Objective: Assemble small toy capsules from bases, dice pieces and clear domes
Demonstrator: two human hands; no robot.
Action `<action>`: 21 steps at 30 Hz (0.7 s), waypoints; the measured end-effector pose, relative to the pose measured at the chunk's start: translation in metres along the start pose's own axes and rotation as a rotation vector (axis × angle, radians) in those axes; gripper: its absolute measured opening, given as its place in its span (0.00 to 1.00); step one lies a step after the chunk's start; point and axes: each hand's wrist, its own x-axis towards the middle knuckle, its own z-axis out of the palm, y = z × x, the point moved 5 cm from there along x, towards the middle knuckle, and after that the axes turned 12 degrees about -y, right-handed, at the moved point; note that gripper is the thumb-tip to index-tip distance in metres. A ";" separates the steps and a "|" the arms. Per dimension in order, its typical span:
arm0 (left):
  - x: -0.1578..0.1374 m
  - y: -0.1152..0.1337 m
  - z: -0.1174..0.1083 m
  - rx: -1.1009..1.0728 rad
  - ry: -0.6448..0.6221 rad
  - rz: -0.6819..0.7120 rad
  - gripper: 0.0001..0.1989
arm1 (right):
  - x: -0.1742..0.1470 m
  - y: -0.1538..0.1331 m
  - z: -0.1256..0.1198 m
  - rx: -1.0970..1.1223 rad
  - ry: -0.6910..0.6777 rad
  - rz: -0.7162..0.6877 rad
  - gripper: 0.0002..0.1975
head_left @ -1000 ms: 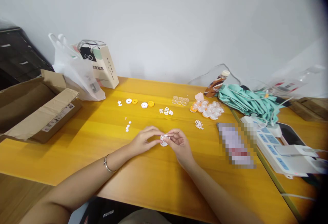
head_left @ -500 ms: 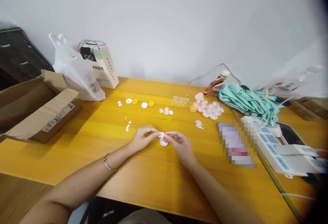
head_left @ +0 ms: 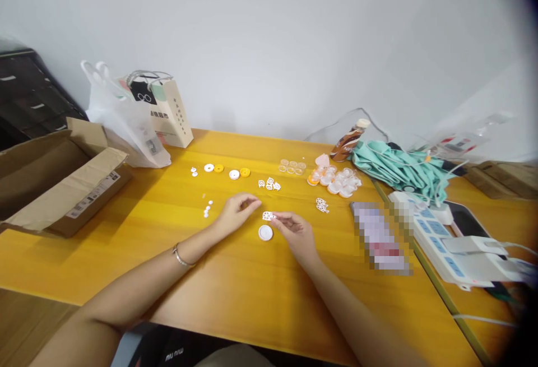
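Openwork piece [head_left: 268,215] juts leftward from the right grip [head_left: 295,231]; white disc [head_left: 265,233] nearby.

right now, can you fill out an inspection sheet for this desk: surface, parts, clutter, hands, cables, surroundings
surface: yellow-brown table; spills, nothing seen
parts: white disc lies between person and hands; white openwork pieces and transparent round covers sit farther back
clutter: cardboard box and plastic bag at left; bottle, teal fabric bundle and phone at right
hands: right hand pinches an openwork piece in its fingers; left hand is apart from it, nothing seen held
cables: white cable near the power strip, running toward the right edge
surroundings: pale wall behind
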 end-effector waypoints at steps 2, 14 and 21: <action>0.021 -0.003 -0.003 0.178 -0.005 0.047 0.11 | 0.003 0.001 -0.005 0.038 0.033 0.010 0.08; 0.076 -0.022 0.005 0.410 -0.004 0.033 0.07 | 0.008 0.010 -0.009 0.087 0.005 0.037 0.10; 0.029 -0.008 -0.007 0.367 -0.058 0.110 0.04 | 0.008 0.010 -0.007 0.119 -0.030 0.077 0.11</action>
